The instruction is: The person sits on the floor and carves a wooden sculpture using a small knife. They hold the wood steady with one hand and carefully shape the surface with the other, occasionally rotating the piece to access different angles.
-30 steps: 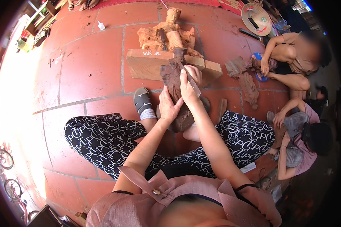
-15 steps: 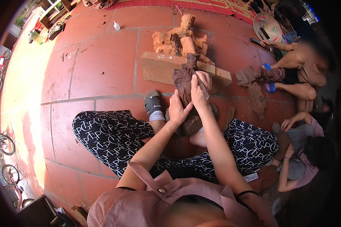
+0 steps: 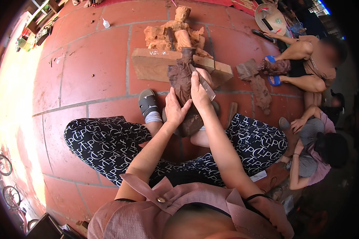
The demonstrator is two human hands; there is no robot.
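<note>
A dark brown wood carving (image 3: 180,81) with a rough, folded surface leans between my knees, over a dark rounded block (image 3: 190,124). My left hand (image 3: 175,108) lies along the carving's near left side, fingers stretched and thumb apart, steadying contact with it. On the right side, my right hand (image 3: 200,91) is closed round a thin flat greyish strip (image 3: 208,89), pressed near the carving. The strip's exact kind does not show. Just beyond the carving, a light orange wood figure (image 3: 182,38) sits on a pale wooden block (image 3: 151,65).
Dark carved pieces (image 3: 261,93) lie on the red tiles to the right, by a seated person in blue sandals (image 3: 274,80). Another person (image 3: 315,147) sits nearer right. A woven hat (image 3: 269,18) and a small white bottle (image 3: 106,24) lie farther off.
The whole view has shifted, so things appear farther left and slightly higher. Both hands keep nearly the same place on the carving, and the strip shows a bit more.
</note>
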